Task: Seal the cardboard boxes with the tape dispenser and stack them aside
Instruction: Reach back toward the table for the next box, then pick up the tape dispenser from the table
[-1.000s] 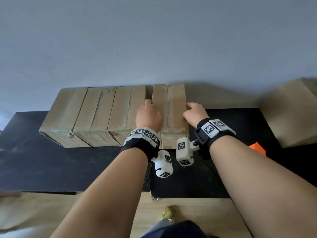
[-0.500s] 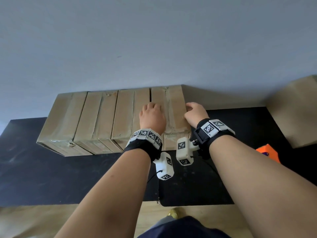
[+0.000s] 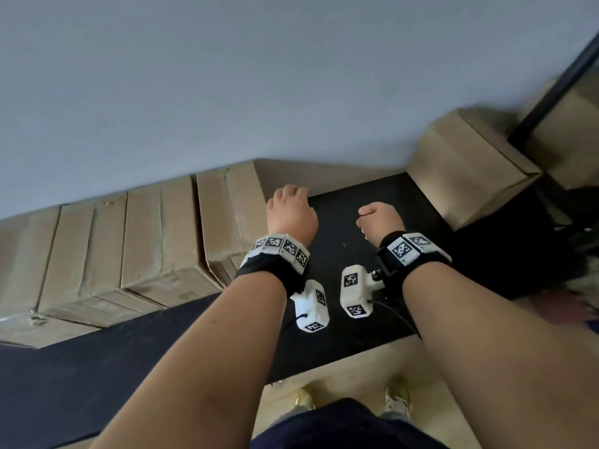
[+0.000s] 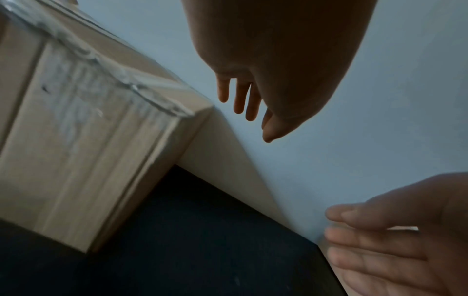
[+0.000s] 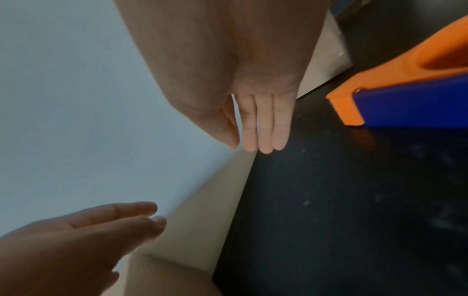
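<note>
- Where the row of four taped cardboard boxes (image 3: 136, 241) lines the wall at nine o'clock, the rightmost box (image 3: 231, 215) stands just beside the left hand, its near end wrapped in clear tape.
- The left hand (image 3: 291, 213) hovers over the black desk (image 3: 353, 325), palm down, fingers straight and relaxed, holding nothing; the left wrist view shows a gap between it and the rightmost box.
- The right hand (image 3: 379, 218) hangs at three o'clock of the left one, apart from it, fingers straight and together, empty.
- The tape dispenser (image 5: 405, 90), orange and blue, lies on the desk at two o'clock of the right hand, near but untouched.
- Another cardboard box (image 3: 470, 163) sits at the desk's far right corner, at two o'clock.
</note>
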The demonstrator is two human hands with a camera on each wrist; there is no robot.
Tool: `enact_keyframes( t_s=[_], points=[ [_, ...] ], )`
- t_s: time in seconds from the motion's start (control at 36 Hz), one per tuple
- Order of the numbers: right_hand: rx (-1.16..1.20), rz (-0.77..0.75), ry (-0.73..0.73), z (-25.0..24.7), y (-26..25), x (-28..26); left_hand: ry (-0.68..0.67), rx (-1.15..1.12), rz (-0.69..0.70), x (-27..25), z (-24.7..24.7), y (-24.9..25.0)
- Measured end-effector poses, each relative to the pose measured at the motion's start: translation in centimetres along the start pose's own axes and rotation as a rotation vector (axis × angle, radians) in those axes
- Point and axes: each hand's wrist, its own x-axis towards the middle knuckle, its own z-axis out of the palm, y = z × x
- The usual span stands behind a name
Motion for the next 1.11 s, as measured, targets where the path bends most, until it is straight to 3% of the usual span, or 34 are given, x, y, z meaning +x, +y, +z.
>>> enact_keyframes(
  t_s=[0.17,0.33,0.53,0.67,0.83,1.0,1.11],
  points=[
    [-0.135,0.089,-0.009,-4.2,5.2,0.2,-0.118,-0.010,0.014,-0.9,3.5,5.2],
    [-0.233,0.284,-0.039,-5.7,10.1,0.3,-0.305,0.033,0.038,-1.9,7.2,9.1],
    [-0.281,0.385,-0.226,-5.7,13.5,0.7,-0.437,0.065,0.001,-3.4,10.4,11.1],
    [-0.253,0.288,-0.305,-4.7,14.5,0.9,-0.445,0.060,-0.037,-4.0,11.3,11.4],
    [-0.303,0.365,-0.343,-4.8,14.4,1.3,-0.453,0.046,-0.086,-3.6,11.6,12.0],
    [-0.279,0.336,-0.368,-7.5,14.6,2.1,-0.405,0.034,-0.089,-2.5,11.4,14.3],
    [-0.238,0.326,-0.310,-10.8,14.3,3.0,-0.357,0.023,-0.045,-1.5,11.2,17.2]
  ],
)
